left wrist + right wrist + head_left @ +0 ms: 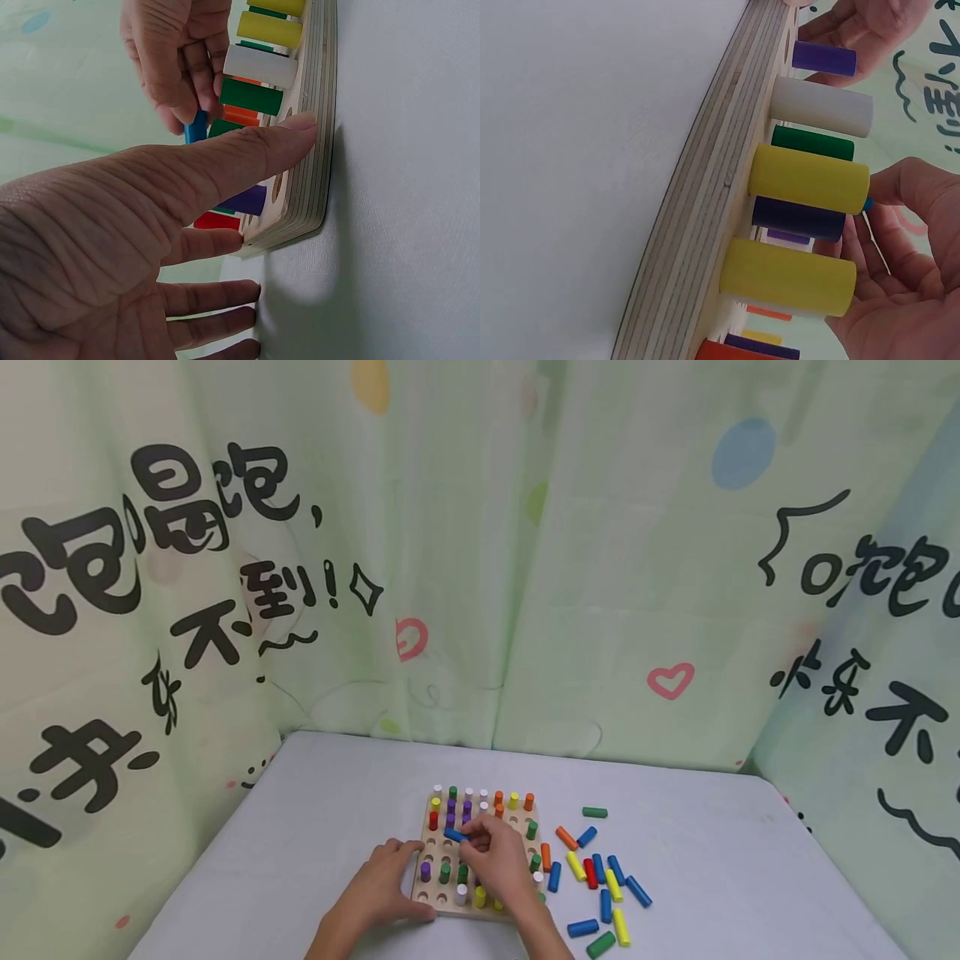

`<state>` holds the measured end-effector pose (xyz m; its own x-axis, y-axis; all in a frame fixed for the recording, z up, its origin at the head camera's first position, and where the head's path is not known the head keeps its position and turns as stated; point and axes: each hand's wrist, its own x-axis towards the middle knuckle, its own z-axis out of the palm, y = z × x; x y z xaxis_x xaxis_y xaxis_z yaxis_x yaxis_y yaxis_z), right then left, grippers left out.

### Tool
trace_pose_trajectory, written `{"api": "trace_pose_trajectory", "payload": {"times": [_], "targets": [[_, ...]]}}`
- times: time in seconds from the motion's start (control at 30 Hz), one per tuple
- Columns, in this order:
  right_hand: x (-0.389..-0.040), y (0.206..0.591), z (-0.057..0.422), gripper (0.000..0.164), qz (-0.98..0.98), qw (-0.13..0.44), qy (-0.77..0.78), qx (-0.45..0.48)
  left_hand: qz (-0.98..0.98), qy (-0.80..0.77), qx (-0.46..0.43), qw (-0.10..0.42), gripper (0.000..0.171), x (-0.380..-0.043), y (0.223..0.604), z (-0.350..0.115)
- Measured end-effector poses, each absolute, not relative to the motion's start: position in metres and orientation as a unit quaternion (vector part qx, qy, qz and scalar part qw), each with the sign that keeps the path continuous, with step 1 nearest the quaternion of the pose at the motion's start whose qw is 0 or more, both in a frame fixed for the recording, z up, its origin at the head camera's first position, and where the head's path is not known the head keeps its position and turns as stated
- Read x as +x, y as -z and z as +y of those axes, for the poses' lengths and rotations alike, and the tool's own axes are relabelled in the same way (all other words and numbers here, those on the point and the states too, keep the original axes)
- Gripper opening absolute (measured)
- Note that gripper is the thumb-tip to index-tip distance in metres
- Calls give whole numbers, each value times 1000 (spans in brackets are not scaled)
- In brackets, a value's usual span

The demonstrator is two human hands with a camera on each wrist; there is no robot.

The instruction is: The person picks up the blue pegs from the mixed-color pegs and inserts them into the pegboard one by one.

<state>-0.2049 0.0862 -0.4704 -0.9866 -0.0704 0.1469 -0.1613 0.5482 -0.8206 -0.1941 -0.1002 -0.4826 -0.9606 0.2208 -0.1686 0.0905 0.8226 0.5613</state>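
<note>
A wooden pegboard (452, 911) with rows of round holes stands on the table, partly filled with white, green, yellow, red, purple and orange pegs. My right hand (498, 858) pinches a blue peg (453, 835) above the middle of the board; the peg lies tilted, clear of the holes. At the board's left front corner is my left hand (381, 885), its thumb resting on the front edge and its fairly straight fingers along the left side. In the left wrist view the blue peg (196, 127) points out below the right fingertips. The right hand hides several holes.
Loose pegs lie to the right of the board: several blue pegs (605, 906), yellow pegs (621, 927), a red peg (590, 873), orange pegs and green pegs (595, 812). A white cloth covers the table (337, 810). Printed curtains (465, 568) hang behind and beside it.
</note>
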Motion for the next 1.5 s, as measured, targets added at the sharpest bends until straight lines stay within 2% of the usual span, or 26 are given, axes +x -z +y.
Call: {"api": "trace_pose_trajectory", "payload": {"times": [0.27,0.57,1.5], "targets": [[-210,473,79,13,-882,27,-466,70,949,-281,86,112,91,-194,480,-101],[-217,479,72,12,-886,34,-451,107,948,-282,97,110,90,-194,480,-101],[-222,477,58,13,-878,53,-456,135,946,-288,117,96,90,-193,483,-103]]}}
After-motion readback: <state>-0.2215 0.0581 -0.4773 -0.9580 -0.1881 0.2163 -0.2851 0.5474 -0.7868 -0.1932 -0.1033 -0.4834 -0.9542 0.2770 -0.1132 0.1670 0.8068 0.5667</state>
